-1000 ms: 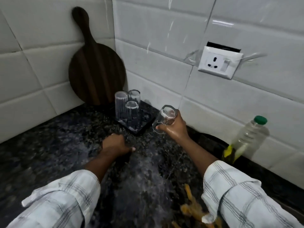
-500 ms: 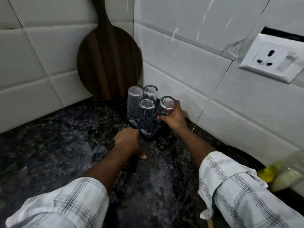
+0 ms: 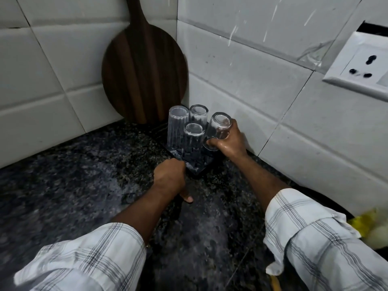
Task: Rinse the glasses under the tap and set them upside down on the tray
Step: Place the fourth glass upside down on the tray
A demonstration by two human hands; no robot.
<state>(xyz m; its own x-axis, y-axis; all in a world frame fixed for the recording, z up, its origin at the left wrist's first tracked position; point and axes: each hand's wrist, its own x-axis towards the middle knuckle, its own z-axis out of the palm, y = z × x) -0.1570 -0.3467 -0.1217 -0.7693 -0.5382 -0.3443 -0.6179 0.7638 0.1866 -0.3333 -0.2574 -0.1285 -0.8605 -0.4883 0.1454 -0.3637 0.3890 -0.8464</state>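
A small dark tray lies in the corner of the black granite counter. Three clear glasses stand upside down on it: a tall one at the left, one at the back and one in front. My right hand grips a fourth clear glass, inverted and tilted, at the tray's right side; I cannot tell whether its rim touches the tray. My left hand rests on the counter at the tray's near corner, fingers curled, thumb on the stone.
A round dark wooden board leans against the tiled wall behind the tray. A white wall socket sits at the upper right. The counter is wet. Something yellow and white, blurred, is at the right edge.
My right hand has carried the inverted glass left and down to the tray's right side. My left hand has slid up to the tray's near corner. The camera has moved closer.
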